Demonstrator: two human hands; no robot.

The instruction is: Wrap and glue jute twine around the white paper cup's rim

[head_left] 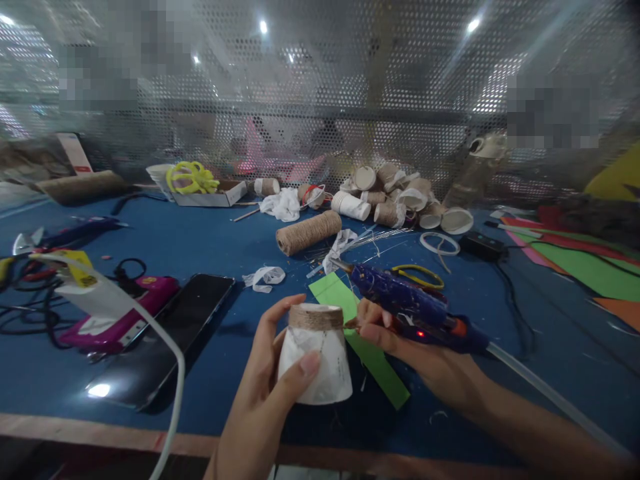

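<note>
Currently, left hand [273,380] grips cup [325,370] (twine-wrapped rim), glue gun [400,297] in right [383,330]

The left hand [273,387] grips a twine-wrapped cup [317,363]; the right hand [400,343] holds a blue glue gun [405,293].

The cup [320,363] looks like smooth, matt white paper — a little wrinkled — with rough, fibrous twine [316,317] banding its narrow end. That same coarse twine covers the spool [309,233] behind. The glue gun [400,297] is blue plastic (scuffed and smeared, by the look of it), its glue stick [545,387] translucent and smooth. Over on the left, the phone [175,333] has a glossy black face — it throws back a bright light. The perforated screen [320,80] has a metallic sheen, and the green strip [373,353] looks like flat, matt paper.
</note>
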